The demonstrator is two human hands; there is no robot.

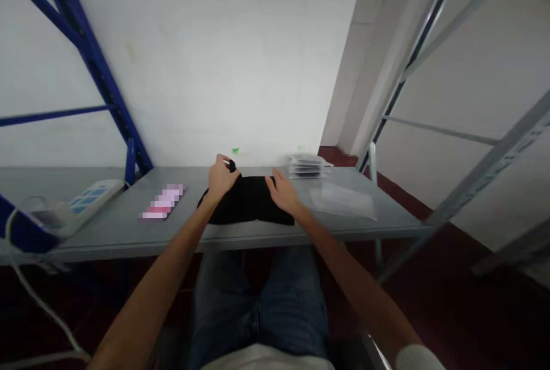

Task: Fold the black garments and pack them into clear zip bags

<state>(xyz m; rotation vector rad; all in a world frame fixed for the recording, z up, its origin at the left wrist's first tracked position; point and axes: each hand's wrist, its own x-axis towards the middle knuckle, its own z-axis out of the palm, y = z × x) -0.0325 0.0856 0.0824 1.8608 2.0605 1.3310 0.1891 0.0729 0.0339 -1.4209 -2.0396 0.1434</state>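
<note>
A folded black cloth (247, 201) lies on the grey table (116, 227) in front of me. My left hand (221, 178) is closed in a pinch on the cloth's far left corner, which is lifted a little. Over on the cloth's right part, my right hand (282, 191) rests flat with its fingers stretched out, pressing it down. My legs in blue jeans show under the table's front edge.
A flat clear plastic bag (341, 201) lies right of the cloth, with a stack of clear packets (307, 165) behind it. A blurred-out pink item (163, 202) lies to the left, then a white power strip (92, 198) with cable. Blue and grey shelf frames flank the table.
</note>
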